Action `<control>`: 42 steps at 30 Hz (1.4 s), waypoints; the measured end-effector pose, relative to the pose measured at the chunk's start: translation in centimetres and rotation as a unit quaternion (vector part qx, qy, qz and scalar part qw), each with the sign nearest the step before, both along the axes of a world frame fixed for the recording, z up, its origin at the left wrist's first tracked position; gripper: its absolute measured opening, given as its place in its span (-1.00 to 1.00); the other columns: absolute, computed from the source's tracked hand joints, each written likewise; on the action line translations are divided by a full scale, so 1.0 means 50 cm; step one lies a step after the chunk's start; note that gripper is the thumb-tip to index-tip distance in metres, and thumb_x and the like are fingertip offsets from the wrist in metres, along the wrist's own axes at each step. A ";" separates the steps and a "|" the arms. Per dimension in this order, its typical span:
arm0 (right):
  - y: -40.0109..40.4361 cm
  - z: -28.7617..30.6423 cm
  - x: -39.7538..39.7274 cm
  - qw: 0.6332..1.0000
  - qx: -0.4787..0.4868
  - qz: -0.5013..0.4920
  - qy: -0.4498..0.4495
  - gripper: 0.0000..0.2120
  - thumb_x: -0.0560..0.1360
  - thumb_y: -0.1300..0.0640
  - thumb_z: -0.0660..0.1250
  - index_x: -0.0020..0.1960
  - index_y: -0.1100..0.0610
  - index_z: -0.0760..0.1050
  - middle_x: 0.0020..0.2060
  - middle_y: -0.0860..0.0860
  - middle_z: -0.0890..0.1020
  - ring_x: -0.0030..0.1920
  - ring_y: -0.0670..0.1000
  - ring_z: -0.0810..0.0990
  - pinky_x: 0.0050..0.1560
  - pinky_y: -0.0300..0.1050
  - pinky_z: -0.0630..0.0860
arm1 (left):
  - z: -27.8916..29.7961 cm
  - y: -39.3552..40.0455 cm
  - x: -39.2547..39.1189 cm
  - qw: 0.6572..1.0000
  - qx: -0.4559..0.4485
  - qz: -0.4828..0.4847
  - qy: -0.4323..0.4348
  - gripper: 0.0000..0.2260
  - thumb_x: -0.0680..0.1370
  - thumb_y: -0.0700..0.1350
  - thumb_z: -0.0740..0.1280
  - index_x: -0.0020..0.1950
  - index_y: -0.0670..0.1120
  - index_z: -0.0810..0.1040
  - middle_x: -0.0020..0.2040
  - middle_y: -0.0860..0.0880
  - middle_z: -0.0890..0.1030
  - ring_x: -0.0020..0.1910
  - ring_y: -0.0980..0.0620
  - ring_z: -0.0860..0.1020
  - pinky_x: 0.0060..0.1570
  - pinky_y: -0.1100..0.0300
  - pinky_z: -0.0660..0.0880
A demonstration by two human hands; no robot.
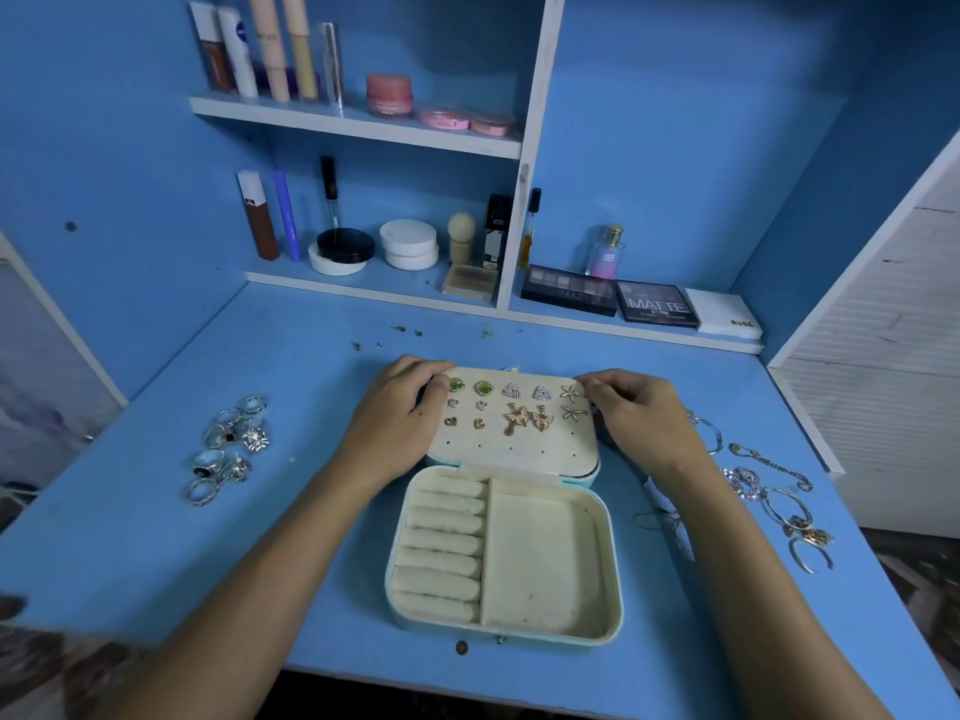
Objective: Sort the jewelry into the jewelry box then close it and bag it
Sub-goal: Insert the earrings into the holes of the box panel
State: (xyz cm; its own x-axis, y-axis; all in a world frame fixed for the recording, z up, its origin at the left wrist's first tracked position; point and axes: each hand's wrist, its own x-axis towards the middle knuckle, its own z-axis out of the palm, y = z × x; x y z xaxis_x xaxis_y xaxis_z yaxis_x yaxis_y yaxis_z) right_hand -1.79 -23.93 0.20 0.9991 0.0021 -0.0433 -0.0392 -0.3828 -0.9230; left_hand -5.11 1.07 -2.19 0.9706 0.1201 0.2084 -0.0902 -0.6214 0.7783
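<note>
The open jewelry box (504, 558) lies nearest you on the blue surface (291, 537); your left hand (402, 407) and right hand (636, 413) pinch its earring panel's (511, 439) far corners. Rings (228, 444) wait left, nearer that grip; chains (774, 491) right.

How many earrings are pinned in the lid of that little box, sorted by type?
On the cream lid panel:
Green square-stone studs: 2
Silver triangular studs: 2
Starfish studs: 2
Tiny pale studs: 2
Gold heart studs: 2
Gold butterfly drops: 2
Total: 12
</note>
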 end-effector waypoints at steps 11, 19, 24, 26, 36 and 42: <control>0.053 0.053 0.084 0.981 -0.163 0.074 -0.080 -0.81 0.62 0.12 0.25 0.00 -0.03 0.64 -0.29 -0.17 0.58 -0.50 -0.27 0.48 -0.45 -0.42 0.34 | -0.001 0.002 0.000 1.000 0.003 -0.005 -0.003 -0.69 0.67 -0.08 0.13 0.31 -0.07 0.58 0.17 0.06 0.54 0.19 0.07 0.49 0.24 0.08 0.43; 0.177 0.072 0.165 0.933 -0.234 0.224 -0.154 -0.89 0.57 0.07 0.39 0.02 0.01 0.70 -0.14 -0.12 0.69 -0.15 -0.20 0.59 -0.10 -0.42 0.46 | 0.000 0.002 0.005 1.000 0.009 -0.001 -0.012 -0.71 0.67 -0.13 0.17 0.32 -0.07 0.58 0.19 0.06 0.56 0.18 0.11 0.50 0.23 0.21 0.40; 0.260 0.067 0.208 0.891 -0.270 0.309 -0.193 -0.88 0.55 0.08 0.41 0.04 0.05 0.70 -0.07 -0.05 0.71 -0.22 -0.20 0.53 -0.13 -0.51 0.38 | -0.003 0.003 0.003 1.000 -0.004 -0.006 -0.013 -0.62 0.60 -0.06 0.13 0.32 -0.08 0.59 0.20 0.08 0.56 0.17 0.12 0.51 0.21 0.24 0.40; 0.288 0.066 0.221 0.879 -0.280 0.334 -0.193 -0.88 0.54 0.06 0.43 0.03 0.03 0.70 -0.10 -0.02 0.70 -0.21 -0.19 0.53 -0.16 -0.52 0.36 | -0.003 0.003 0.004 1.000 -0.004 -0.005 -0.013 -0.58 0.56 -0.03 0.11 0.31 -0.08 0.59 0.18 0.07 0.57 0.15 0.12 0.51 0.20 0.23 0.41; 0.401 0.076 0.255 0.842 -0.306 0.423 -0.134 -0.75 0.45 -0.05 0.51 0.09 0.00 0.69 -0.10 -0.09 0.66 -0.22 -0.25 0.51 -0.24 -0.50 0.35 | -0.007 0.002 0.010 0.999 0.009 -0.002 -0.036 -0.65 0.54 -0.11 0.15 0.20 -0.10 0.64 0.08 0.02 0.60 0.05 0.06 0.54 0.08 0.14 0.45; 0.428 0.071 0.257 0.817 -0.340 0.448 -0.126 -0.71 0.41 -0.11 0.52 0.11 -0.08 0.67 -0.17 -0.22 0.60 -0.17 -0.25 0.52 -0.20 -0.42 0.35 | -0.006 0.002 0.009 0.999 0.003 -0.004 -0.034 -0.67 0.55 -0.11 0.17 0.20 -0.09 0.64 0.08 0.04 0.60 0.05 0.08 0.54 0.08 0.12 0.46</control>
